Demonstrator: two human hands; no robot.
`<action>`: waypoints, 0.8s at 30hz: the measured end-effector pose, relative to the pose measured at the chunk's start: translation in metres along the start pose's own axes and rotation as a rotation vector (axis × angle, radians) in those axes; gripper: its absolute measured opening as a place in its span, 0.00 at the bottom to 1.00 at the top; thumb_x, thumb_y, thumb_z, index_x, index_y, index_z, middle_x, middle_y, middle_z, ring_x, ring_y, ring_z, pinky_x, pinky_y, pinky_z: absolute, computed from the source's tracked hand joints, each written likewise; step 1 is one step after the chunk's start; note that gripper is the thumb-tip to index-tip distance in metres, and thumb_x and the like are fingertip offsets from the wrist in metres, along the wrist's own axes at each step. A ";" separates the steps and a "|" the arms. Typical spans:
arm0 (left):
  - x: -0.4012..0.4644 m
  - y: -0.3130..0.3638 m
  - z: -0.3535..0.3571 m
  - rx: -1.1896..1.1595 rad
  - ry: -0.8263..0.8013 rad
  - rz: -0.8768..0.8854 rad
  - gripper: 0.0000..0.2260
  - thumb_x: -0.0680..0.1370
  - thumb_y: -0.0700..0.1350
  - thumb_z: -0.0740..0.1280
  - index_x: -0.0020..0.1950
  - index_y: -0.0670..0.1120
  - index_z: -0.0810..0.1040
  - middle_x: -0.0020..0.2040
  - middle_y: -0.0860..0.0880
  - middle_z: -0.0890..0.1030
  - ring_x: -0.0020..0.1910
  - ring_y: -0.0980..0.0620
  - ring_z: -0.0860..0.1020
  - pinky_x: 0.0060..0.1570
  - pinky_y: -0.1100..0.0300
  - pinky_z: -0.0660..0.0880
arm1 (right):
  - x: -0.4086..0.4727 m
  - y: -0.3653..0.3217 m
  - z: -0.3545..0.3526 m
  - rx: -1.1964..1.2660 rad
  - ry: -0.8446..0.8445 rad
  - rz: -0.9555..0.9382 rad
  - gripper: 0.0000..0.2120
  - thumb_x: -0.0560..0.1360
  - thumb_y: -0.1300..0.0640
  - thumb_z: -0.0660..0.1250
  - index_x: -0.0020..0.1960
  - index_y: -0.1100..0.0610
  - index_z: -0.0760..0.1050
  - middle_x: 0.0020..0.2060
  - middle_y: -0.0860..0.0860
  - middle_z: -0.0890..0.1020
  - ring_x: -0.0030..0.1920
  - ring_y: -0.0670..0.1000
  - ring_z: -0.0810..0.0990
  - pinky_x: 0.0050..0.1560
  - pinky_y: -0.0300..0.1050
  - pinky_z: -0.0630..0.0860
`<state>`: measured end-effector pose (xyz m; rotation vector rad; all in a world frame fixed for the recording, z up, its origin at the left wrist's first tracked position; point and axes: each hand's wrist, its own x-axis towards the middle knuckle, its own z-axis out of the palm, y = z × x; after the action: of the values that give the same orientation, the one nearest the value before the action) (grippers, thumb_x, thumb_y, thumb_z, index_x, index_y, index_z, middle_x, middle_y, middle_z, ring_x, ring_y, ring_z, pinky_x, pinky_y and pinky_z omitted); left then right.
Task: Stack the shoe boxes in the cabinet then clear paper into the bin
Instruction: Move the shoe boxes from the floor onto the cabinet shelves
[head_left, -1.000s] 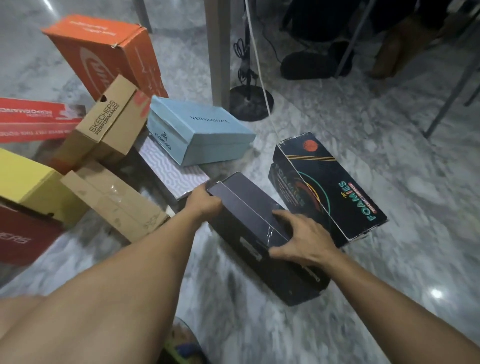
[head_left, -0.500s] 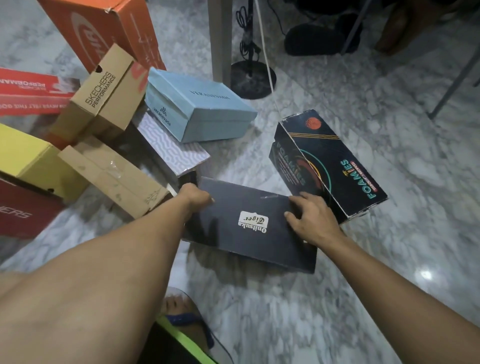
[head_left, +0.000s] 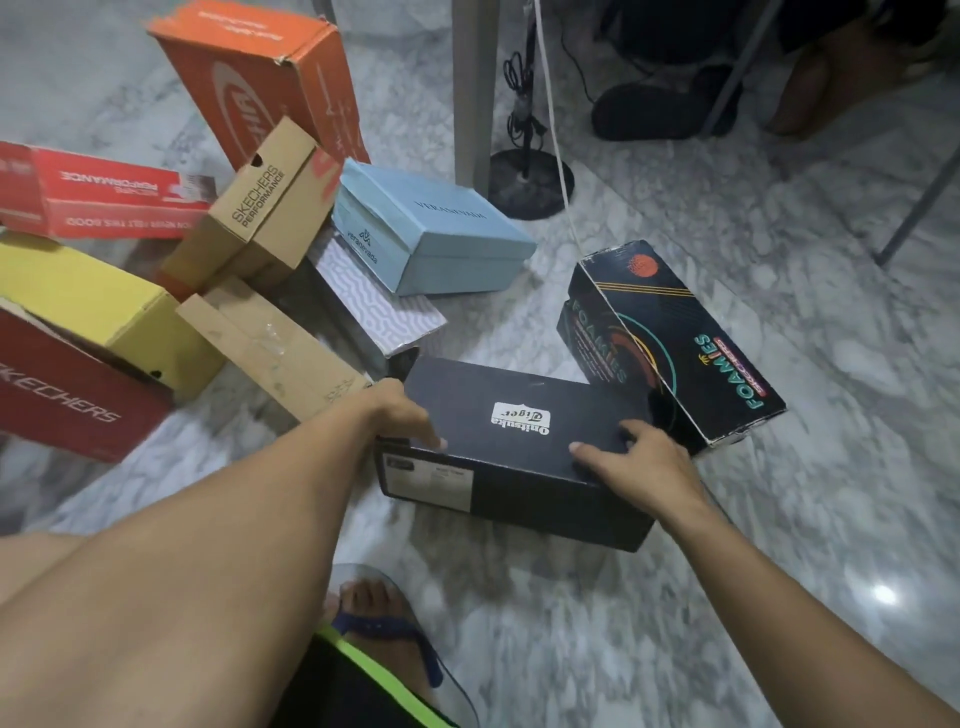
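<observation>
On marble floor, both hands clasp the black shoe box: left hand, right hand. Lift level, clear of the Foamies box beside it.

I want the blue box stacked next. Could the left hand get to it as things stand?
Probably yes, once it lets go. The left hand grips the black box; the blue box lies beyond it with its lid and near side exposed, only the patterned sheet between.
</observation>
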<state>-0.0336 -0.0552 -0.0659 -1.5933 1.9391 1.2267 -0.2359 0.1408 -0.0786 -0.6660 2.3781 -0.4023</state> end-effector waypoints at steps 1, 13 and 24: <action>-0.007 0.003 -0.005 0.013 -0.003 0.019 0.25 0.61 0.49 0.81 0.55 0.44 0.80 0.52 0.50 0.81 0.47 0.49 0.79 0.47 0.59 0.74 | -0.006 -0.006 -0.009 0.001 -0.007 -0.025 0.43 0.62 0.31 0.71 0.70 0.53 0.71 0.66 0.53 0.77 0.66 0.56 0.74 0.65 0.53 0.72; -0.114 0.012 -0.072 -0.121 0.267 0.195 0.23 0.65 0.47 0.80 0.55 0.42 0.78 0.40 0.51 0.77 0.34 0.56 0.73 0.21 0.66 0.66 | -0.068 -0.069 -0.094 0.063 0.190 -0.365 0.51 0.53 0.35 0.80 0.69 0.56 0.70 0.65 0.54 0.77 0.64 0.57 0.75 0.63 0.57 0.73; -0.223 -0.058 -0.151 -0.550 0.637 0.308 0.24 0.65 0.52 0.80 0.55 0.45 0.76 0.47 0.49 0.82 0.44 0.50 0.82 0.34 0.53 0.81 | -0.116 -0.191 -0.095 0.233 0.281 -0.658 0.48 0.51 0.25 0.70 0.62 0.53 0.75 0.57 0.50 0.81 0.57 0.55 0.79 0.57 0.55 0.78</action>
<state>0.1265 -0.0354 0.1577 -2.2321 2.4411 1.6232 -0.1496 0.0581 0.1334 -1.3468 2.2536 -1.0932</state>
